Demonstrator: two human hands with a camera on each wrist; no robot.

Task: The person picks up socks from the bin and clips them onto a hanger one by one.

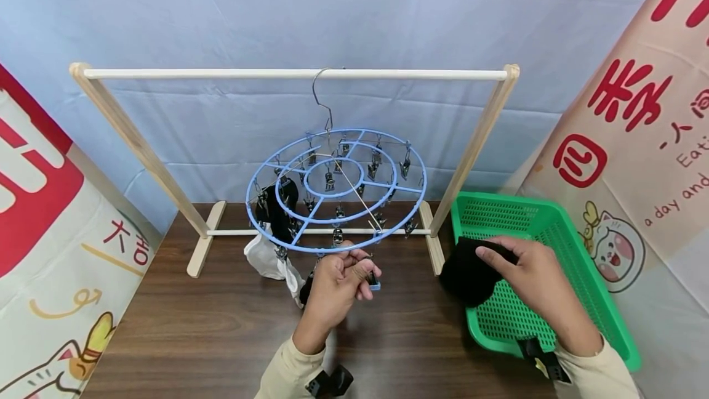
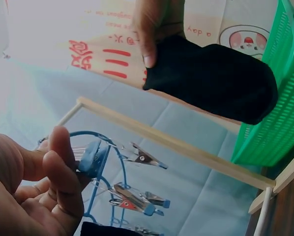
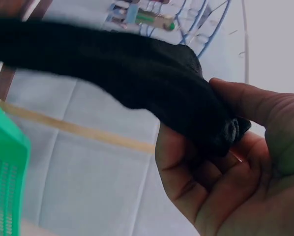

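Note:
In the head view, a round blue clip hanger (image 1: 401,188) hangs by its metal hook. At its front edge, my left hand (image 1: 338,279) pinches a metal clip with blue tips (image 2: 92,160) between thumb and fingers. My right hand (image 1: 534,270) grips one end of a black sock (image 1: 471,270), the rest dangling over the basket's left rim. The right wrist view shows the sock stretching leftward from the thumb and fingers. Black cloth (image 1: 279,208) and white cloth (image 1: 266,257) hang at the hanger's left side. Another dark piece is partly hidden behind my left hand.
A wooden rack with a white top bar (image 1: 221,73) carries the hanger over the brown table (image 1: 183,331). Right of the rack stands a green plastic basket (image 1: 600,310). Several other clips dangle from the rings. Printed cloths flank both sides.

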